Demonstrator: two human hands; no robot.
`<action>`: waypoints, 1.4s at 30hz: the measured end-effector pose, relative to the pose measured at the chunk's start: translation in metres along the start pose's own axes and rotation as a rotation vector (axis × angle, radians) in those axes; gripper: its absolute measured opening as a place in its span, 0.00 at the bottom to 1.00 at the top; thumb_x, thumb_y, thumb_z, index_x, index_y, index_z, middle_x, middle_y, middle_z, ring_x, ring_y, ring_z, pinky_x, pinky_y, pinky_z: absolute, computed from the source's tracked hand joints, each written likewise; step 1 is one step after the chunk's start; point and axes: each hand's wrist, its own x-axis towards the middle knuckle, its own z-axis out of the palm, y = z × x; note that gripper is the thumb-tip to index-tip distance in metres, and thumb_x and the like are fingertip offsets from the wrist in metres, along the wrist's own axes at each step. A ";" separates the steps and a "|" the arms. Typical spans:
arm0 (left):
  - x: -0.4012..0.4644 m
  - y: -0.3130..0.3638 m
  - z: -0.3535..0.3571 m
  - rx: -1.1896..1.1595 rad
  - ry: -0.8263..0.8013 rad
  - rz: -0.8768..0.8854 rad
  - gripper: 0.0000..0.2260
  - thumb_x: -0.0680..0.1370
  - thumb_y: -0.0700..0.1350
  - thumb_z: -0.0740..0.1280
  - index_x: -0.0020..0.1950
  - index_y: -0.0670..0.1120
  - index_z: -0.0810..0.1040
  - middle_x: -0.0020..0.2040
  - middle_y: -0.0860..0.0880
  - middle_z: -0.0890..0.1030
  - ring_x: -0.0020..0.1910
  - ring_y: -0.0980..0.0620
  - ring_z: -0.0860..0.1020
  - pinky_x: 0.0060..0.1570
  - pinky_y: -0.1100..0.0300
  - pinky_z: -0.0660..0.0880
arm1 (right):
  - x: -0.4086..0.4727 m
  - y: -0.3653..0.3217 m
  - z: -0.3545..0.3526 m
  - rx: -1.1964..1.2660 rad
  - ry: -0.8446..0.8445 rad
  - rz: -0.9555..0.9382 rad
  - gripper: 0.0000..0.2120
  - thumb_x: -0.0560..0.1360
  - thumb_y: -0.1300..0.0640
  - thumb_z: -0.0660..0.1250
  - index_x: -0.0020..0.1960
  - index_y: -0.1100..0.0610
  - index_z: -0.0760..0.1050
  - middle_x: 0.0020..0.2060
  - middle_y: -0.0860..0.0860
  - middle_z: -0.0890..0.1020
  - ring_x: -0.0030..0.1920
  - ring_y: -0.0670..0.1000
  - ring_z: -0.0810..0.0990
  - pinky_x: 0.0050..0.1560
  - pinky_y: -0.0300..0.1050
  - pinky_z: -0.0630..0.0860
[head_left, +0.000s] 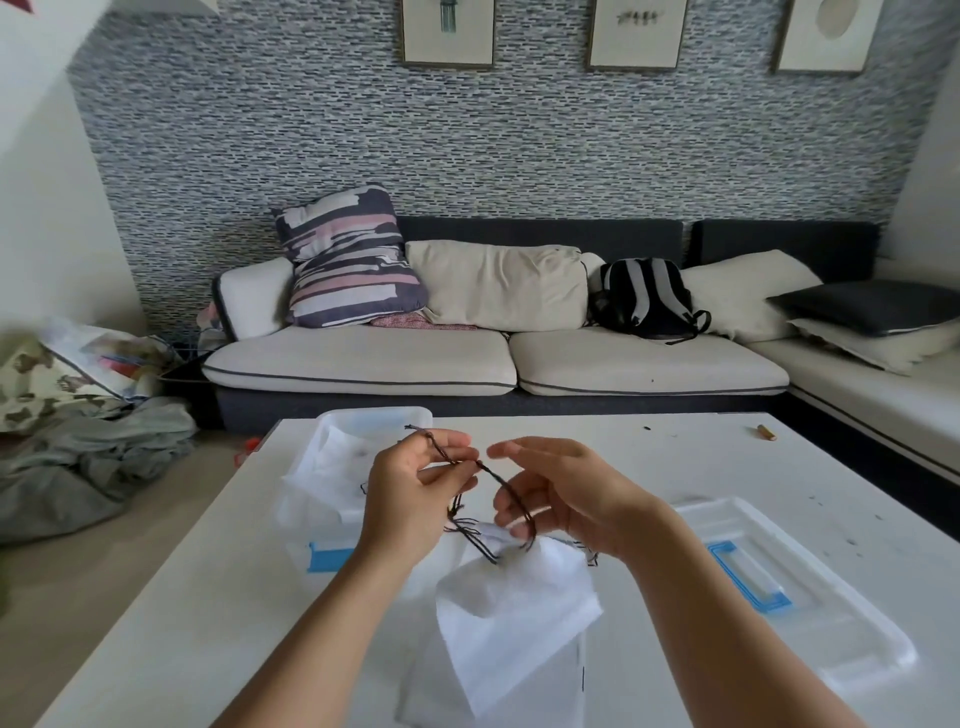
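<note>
Nearest, a white fabric pouch (519, 613) lies on the white table (675, 467). Just above it, the left hand (410, 499) pinches a dark cord (498, 480) between thumb and fingertips. The cord arcs across to the right hand (571, 499), whose lower fingers curl round its loop. Behind the hands stands a clear plastic box (379, 415), its lid (831, 623) lying to the right. Farther off, a backpack (644, 296) sits on the sofa (363, 358).

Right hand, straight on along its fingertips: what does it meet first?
Likely the thin dark brown braided cord pinched by the left hand, then that hand's fingertips. The right hand points left; depth unclear.
</note>
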 end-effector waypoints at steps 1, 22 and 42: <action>-0.001 0.000 0.001 -0.012 0.001 0.013 0.09 0.75 0.30 0.71 0.50 0.42 0.82 0.43 0.46 0.86 0.41 0.48 0.85 0.41 0.65 0.80 | -0.001 0.000 0.002 -0.001 -0.049 0.050 0.16 0.84 0.51 0.60 0.63 0.62 0.75 0.43 0.64 0.82 0.33 0.57 0.80 0.32 0.46 0.79; 0.015 -0.001 -0.005 -0.683 0.128 -0.428 0.20 0.85 0.53 0.55 0.52 0.42 0.81 0.37 0.47 0.83 0.42 0.49 0.85 0.49 0.54 0.77 | 0.028 0.015 0.017 0.687 0.248 -0.204 0.11 0.81 0.66 0.60 0.60 0.61 0.78 0.38 0.53 0.82 0.42 0.53 0.83 0.53 0.47 0.79; 0.025 -0.016 -0.044 0.635 -0.064 0.012 0.27 0.85 0.54 0.54 0.33 0.44 0.79 0.27 0.51 0.68 0.28 0.54 0.69 0.33 0.61 0.65 | 0.012 0.019 -0.032 -1.153 0.063 -0.131 0.07 0.70 0.43 0.75 0.45 0.44 0.86 0.38 0.44 0.84 0.40 0.42 0.81 0.46 0.40 0.79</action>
